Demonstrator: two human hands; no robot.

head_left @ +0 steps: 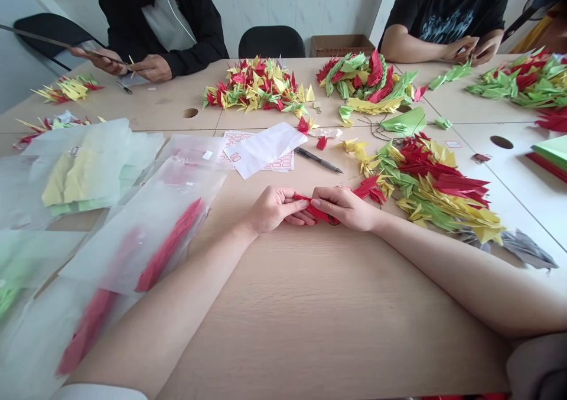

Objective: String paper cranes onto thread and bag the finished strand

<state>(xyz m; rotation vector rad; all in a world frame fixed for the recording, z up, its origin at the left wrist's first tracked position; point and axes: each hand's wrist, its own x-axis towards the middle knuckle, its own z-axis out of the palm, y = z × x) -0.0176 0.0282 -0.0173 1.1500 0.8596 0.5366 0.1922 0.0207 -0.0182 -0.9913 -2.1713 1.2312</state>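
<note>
Both my hands meet over the table, pinching folded red paper between them. My left hand grips its left end with thumb and fingers. Closed on the right part is my right hand. The paper looks like strung origami cranes, though the fingers hide much of it. Just beyond my right hand lies another red paper crane, beside a long heap of red, yellow and green cranes. A pen rests a little past my hands.
At left lie plastic bags holding red, yellow and green paper pieces. Sticker sheets lie behind the pen. Loose cranes and strung cranes are piled farther back. Two people sit across the table, working with their hands.
</note>
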